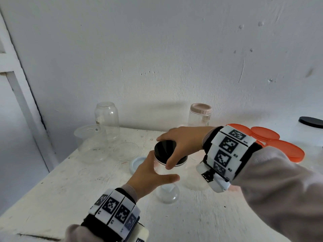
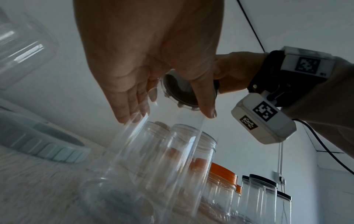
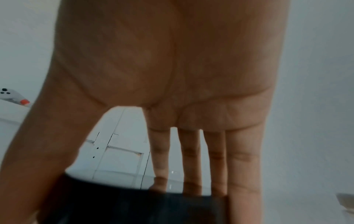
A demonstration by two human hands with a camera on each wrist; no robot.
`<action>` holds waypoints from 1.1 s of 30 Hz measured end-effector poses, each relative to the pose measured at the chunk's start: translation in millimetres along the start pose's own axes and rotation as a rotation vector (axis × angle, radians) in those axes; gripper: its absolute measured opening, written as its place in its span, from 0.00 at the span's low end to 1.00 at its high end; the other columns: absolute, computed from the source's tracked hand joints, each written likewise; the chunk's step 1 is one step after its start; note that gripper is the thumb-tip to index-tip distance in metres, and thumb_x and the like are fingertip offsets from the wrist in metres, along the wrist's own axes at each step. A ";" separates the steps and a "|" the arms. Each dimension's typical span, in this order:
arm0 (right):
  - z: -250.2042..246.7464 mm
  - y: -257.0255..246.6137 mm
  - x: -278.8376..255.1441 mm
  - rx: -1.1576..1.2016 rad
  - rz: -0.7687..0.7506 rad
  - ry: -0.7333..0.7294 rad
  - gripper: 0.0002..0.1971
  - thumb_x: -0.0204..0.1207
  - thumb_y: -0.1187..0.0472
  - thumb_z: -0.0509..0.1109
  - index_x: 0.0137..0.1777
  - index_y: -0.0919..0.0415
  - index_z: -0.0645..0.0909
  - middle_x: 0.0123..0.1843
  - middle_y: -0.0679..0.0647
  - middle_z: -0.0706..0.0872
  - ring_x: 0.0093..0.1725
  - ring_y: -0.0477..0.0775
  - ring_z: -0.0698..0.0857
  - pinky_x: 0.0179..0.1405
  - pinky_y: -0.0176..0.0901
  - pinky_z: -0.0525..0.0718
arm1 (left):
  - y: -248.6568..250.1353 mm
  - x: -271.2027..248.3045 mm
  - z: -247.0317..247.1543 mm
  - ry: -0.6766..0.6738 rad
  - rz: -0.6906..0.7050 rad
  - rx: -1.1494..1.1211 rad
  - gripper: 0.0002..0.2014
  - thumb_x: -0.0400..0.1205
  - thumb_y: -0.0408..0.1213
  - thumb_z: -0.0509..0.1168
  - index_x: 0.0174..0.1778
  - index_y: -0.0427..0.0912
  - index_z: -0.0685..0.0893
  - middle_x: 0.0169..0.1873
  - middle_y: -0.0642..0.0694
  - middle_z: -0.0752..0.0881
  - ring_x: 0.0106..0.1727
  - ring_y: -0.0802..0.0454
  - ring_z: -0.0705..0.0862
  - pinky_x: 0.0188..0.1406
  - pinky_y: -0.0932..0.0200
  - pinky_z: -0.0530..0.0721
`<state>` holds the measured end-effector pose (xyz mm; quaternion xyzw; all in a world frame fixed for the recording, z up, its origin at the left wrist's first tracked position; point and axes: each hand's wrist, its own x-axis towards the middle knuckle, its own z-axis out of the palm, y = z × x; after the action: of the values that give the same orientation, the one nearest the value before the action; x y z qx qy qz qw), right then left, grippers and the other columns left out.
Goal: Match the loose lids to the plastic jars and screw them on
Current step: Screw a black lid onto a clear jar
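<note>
A tall clear plastic jar (image 1: 167, 187) stands in the middle of the white table (image 1: 61, 198), with a black lid (image 1: 166, 147) sitting on its mouth. My left hand (image 1: 157, 170) wraps the jar's upper body, thumb in front and fingers behind. From the right, my right hand (image 1: 165, 151) grips the lid's rim with the thumb at the front and the fingers over the far edge. The left wrist view looks up the jar (image 2: 153, 151) to the lid (image 2: 180, 94) between my left hand's (image 2: 170, 117) fingers and thumb. In the right wrist view the lid (image 3: 134, 209) shows blurred at my right hand's fingertips (image 3: 191, 188).
At the back stand an open clear jar (image 1: 107, 119), a wide clear tub (image 1: 90, 144) and a jar with a pink lid (image 1: 200, 116). A clear dish (image 1: 125, 151) and a pale blue lid (image 1: 137, 164) lie left of the held jar. Orange lids (image 1: 279, 145) lie right.
</note>
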<state>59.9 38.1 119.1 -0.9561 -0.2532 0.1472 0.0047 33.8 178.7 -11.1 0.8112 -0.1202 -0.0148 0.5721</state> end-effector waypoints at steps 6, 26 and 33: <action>9.3 -2.2 3.2 -0.082 0.055 0.121 0.37 0.61 0.22 0.66 0.60 0.49 0.78 0.49 0.42 0.79 0.48 0.46 0.80 0.41 0.39 0.78 | -2.1 -0.3 0.7 0.005 0.000 -0.033 0.41 0.65 0.48 0.81 0.71 0.59 0.68 0.63 0.64 0.78 0.66 0.64 0.74 0.61 0.62 0.72; 12.1 -2.5 1.3 -0.087 0.086 0.133 0.42 0.64 0.23 0.64 0.69 0.52 0.72 0.60 0.49 0.77 0.56 0.52 0.79 0.47 0.44 0.78 | 1.6 -2.5 1.8 0.021 0.004 -0.015 0.41 0.66 0.47 0.81 0.73 0.57 0.67 0.64 0.62 0.78 0.67 0.62 0.73 0.64 0.59 0.71; 1.6 0.5 -3.8 0.028 -0.036 0.026 0.41 0.67 0.39 0.75 0.79 0.42 0.63 0.68 0.43 0.71 0.67 0.47 0.71 0.66 0.48 0.75 | 3.0 -1.4 1.7 0.021 0.006 0.013 0.43 0.65 0.48 0.81 0.73 0.56 0.65 0.64 0.59 0.78 0.66 0.59 0.76 0.64 0.60 0.74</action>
<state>56.5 35.7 118.5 -0.9532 -0.2681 0.1379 0.0239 31.7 176.5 -9.0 0.8146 -0.1168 -0.0040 0.5681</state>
